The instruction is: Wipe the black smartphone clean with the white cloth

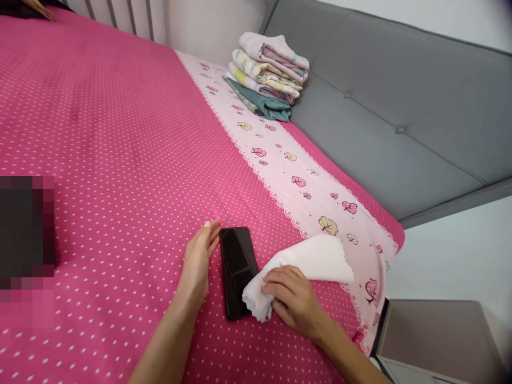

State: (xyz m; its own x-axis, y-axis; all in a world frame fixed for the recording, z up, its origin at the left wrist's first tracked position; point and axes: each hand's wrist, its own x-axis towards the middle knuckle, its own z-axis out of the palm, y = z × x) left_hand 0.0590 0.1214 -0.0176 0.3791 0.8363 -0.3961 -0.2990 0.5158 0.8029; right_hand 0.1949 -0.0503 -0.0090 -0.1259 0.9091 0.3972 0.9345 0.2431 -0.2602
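A black smartphone point(234, 266) lies flat on the pink dotted bedsheet, its dark screen facing up. My right hand point(294, 298) grips a white cloth point(316, 258), whose near end rests over the phone's lower right part and hides it. The cloth's other end trails off to the right across the sheet. Along the phone's left edge stands my left hand point(200, 256), fingers stretched out together and pointing away from me. It holds nothing. Whether its fingertips touch the phone's side I cannot tell.
Folded clothes point(268, 74) are stacked by the grey padded headboard point(384, 101). A pale tree-print band point(298, 181) crosses the bedsheet point(120, 160). A bedside cabinet point(436, 330) stands at the lower right. A blurred dark patch covers the left edge.
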